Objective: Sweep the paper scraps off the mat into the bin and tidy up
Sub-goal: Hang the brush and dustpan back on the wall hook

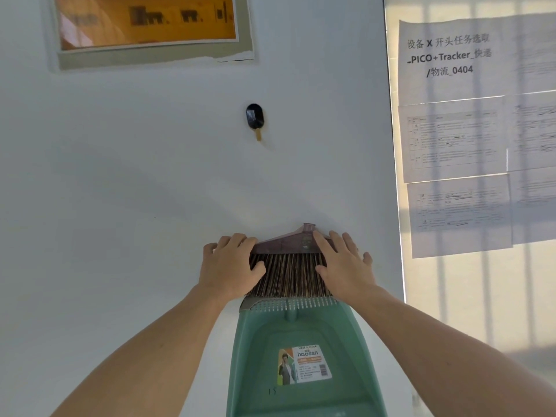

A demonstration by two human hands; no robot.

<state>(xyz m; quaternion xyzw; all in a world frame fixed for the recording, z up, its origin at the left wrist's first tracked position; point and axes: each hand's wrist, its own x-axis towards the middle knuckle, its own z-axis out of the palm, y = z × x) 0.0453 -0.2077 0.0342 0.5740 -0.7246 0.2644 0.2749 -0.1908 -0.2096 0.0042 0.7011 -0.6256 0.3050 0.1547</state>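
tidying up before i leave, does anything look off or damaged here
The broom head, held between the left hand and right hand above the green dustpan, shows no handle in its top socket. The poster at upper left has a torn-looking lower right border. Nothing looks spilled.

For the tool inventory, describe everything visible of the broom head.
The broom head has a translucent smoky-brown plastic cap, peaked to a socket at the top, with stiff brown bristles fanning downward. It stands upright against the white wall, and its bristle tips end at the slotted top edge of the green dustpan. The left hand grips its left side, thumb on the bristles. The right hand lies flat over its right side. No handle is visible.
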